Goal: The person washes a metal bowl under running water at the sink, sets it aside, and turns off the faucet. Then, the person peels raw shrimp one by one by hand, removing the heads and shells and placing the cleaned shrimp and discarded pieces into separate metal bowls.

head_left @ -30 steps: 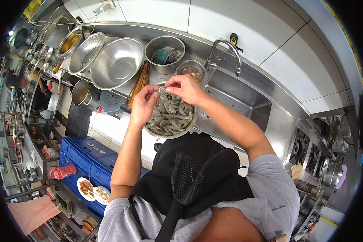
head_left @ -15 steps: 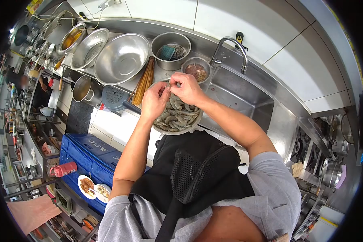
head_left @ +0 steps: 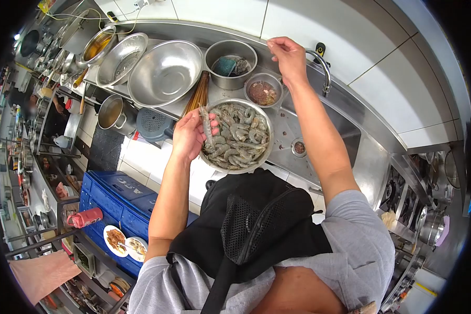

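Observation:
My left hand has its fingers closed around one grey raw shrimp, over the left side of a metal bowl heaped with raw shrimp. Up by the curved faucet, my right hand is raised with its fingers bent towards the thumb. Whatever it pinches, if anything, is too small to make out. Below that hand stands a small metal bowl containing reddish bits.
The sink lies to the right, with scraps near its drain. Behind the shrimp are a pot holding a green scouring pad, a large steel bowl and a bamboo brush. A blue crate is at lower left.
My hands have parted. The right one has moved up and right towards the faucet, while the left has shifted down and left with the shrimp. The view has shifted slightly.

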